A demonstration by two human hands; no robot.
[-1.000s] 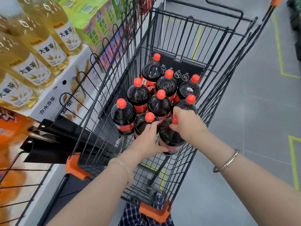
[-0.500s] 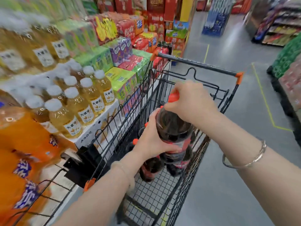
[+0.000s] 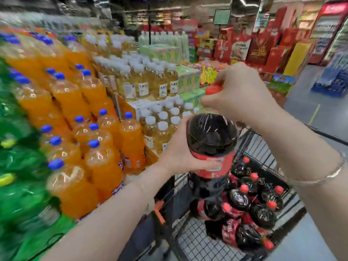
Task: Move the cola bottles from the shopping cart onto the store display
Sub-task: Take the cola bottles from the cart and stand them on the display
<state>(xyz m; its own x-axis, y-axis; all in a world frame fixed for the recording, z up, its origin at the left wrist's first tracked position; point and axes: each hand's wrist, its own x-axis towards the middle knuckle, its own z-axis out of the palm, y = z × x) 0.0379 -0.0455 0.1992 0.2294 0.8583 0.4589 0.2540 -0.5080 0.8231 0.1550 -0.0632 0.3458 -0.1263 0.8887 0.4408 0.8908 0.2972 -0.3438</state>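
Hovering above the cart, a cola bottle is held upright in both hands. Its neck below the red cap is clamped by the right hand, and its labelled side is gripped by the left hand. More cola bottles are left in the cart. Orange soda bottles are stacked on the display just to the left.

Orange soda bottles stand beside pale tea bottles and green bottles.
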